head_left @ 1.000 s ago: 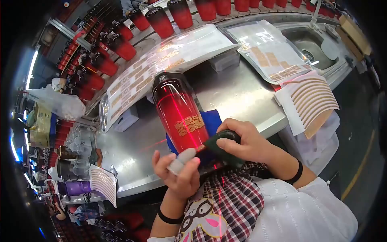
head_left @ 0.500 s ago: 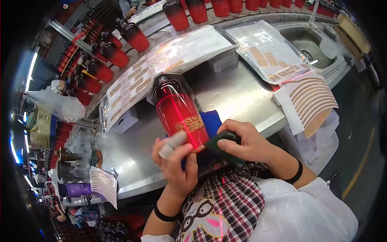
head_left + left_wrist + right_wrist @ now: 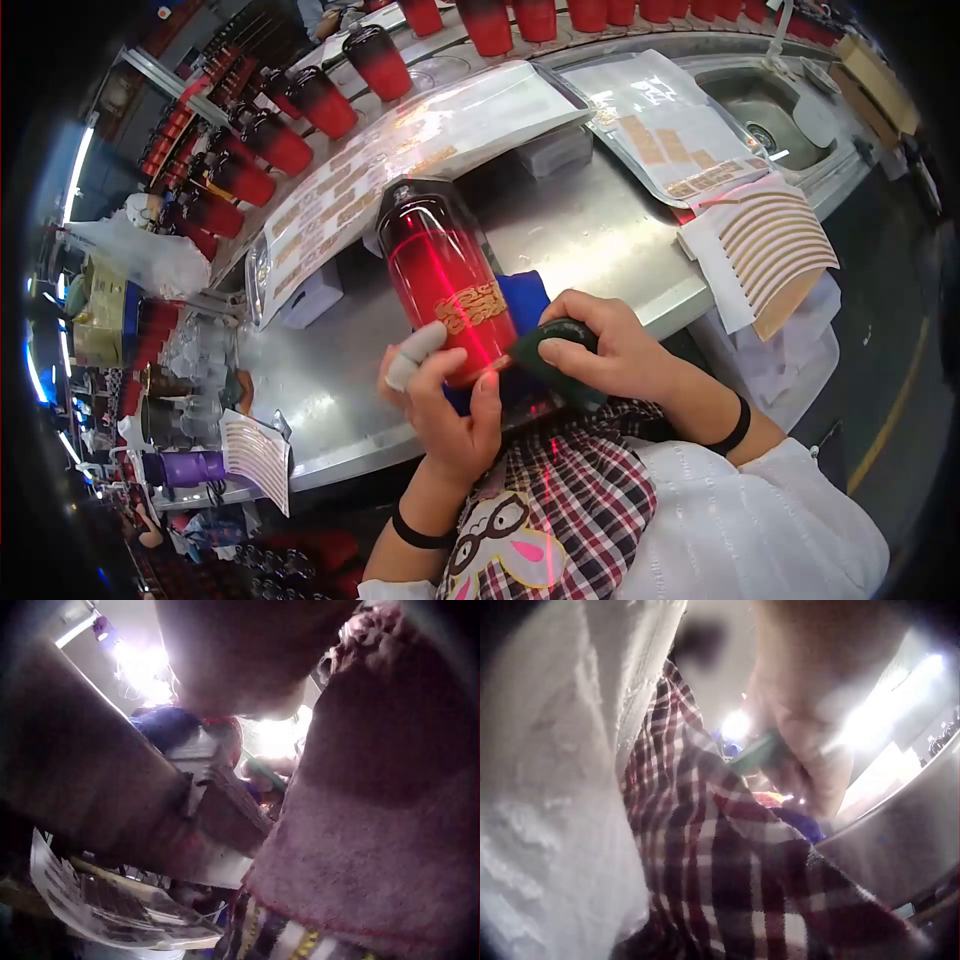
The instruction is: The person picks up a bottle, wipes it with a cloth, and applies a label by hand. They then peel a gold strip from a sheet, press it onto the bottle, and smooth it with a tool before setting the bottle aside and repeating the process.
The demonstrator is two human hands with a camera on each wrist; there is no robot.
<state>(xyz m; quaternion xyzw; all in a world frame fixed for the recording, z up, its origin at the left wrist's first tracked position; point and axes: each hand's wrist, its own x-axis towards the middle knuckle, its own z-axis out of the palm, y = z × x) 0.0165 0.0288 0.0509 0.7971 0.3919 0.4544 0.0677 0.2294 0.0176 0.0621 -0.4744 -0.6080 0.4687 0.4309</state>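
A glossy bottle [image 3: 435, 250], black at the neck and fading to red, lies tilted on the bench over a blue cloth [image 3: 525, 295]. A gold patterned decal [image 3: 472, 307] sits on its side near the base. My left hand [image 3: 445, 410], with light grey covers [image 3: 415, 352] on its fingers, is at the lower left of the bottle, fingertips right by its red surface below the decal. My right hand [image 3: 620, 355] pinches a dark green flat scraper [image 3: 560, 365] between thumb and fingers, beside the base. The scraper [image 3: 761, 754] also shows in the right wrist view.
Behind the bottle a long tray [image 3: 500, 110] carries sheets of gold decals; another tray [image 3: 650, 125] stands at right beside a sink [image 3: 770, 115]. A striped decal sheet [image 3: 770, 250] overhangs the bench's right edge. Red and black bottles [image 3: 380, 65] line the track beyond.
My left hand has moved up from below the base to the bottle's left side, its fingers shifting there. The right hand stays with the scraper. Bottles on the track behind have moved left.
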